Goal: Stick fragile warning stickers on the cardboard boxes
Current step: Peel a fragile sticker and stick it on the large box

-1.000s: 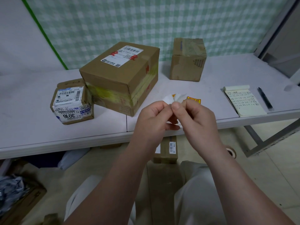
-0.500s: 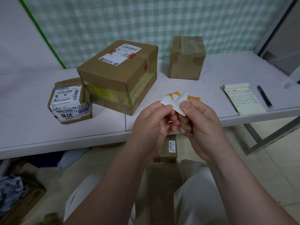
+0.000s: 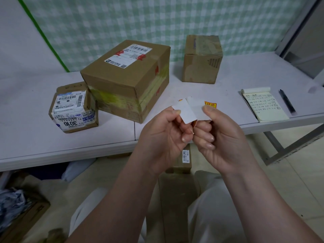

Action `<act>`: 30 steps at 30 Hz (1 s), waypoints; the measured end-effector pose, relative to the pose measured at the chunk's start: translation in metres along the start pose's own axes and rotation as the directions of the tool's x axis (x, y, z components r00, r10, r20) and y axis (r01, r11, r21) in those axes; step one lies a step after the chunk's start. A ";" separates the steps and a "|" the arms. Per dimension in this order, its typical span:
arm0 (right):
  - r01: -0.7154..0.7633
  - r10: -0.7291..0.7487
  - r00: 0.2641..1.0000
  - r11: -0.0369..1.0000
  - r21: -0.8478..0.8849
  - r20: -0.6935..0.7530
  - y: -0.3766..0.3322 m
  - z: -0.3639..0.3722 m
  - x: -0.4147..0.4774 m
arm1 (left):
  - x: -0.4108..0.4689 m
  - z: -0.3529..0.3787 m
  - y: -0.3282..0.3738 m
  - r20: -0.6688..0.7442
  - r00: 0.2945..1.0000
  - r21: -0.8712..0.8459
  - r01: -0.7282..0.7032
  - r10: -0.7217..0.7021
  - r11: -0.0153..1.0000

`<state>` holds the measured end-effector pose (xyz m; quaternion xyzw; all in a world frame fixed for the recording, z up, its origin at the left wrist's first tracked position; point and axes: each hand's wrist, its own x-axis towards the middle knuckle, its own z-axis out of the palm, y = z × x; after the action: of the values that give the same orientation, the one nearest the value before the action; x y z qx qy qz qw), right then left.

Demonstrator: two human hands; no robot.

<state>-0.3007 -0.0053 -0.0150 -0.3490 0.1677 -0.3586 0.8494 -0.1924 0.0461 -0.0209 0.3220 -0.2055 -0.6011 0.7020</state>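
Both hands hold one sticker above the table's front edge. My left hand (image 3: 164, 135) pinches the white backing paper (image 3: 185, 112), which is peeling away to the left. My right hand (image 3: 220, 135) pinches the sticker (image 3: 199, 109) by its right side; its white back faces me, with an orange sliver showing below. Another yellow and red fragile sticker (image 3: 210, 104) lies on the table behind my hands. Three cardboard boxes stand on the table: a large one (image 3: 126, 81) in the middle, a small labelled one (image 3: 73, 107) at the left, and a medium one (image 3: 201, 58) at the back.
A notepad (image 3: 264, 107) with handwriting and a black pen (image 3: 287, 102) lie at the table's right end. More cardboard boxes (image 3: 182, 162) sit on the floor under the table between my knees. A box with crumpled plastic (image 3: 14, 207) is at the lower left.
The backing and the sticker have spread further apart between my hands, and both hands have dropped slightly toward me.
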 end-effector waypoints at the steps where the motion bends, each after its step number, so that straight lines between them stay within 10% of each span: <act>1: -0.007 0.007 1.000 1.000 0.009 -0.011 0.000 0.000 0.000 | 0.000 0.000 0.000 0.001 1.000 -0.004 0.011 -0.011 1.000; 18: 0.127 -0.283 0.955 0.661 -0.740 -0.088 0.005 -0.003 0.002 | 0.001 0.002 -0.003 -0.071 0.988 0.493 -0.083 0.135 0.866; 30: 0.097 -0.109 0.993 0.971 -0.219 -0.045 0.006 0.001 -0.002 | -0.002 0.002 -0.003 0.130 0.990 0.136 -0.075 0.057 0.988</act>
<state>-0.2991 -0.0003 -0.0181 -0.4375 0.2116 -0.3917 0.7813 -0.1960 0.0476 -0.0214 0.3250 -0.3016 -0.5806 0.6829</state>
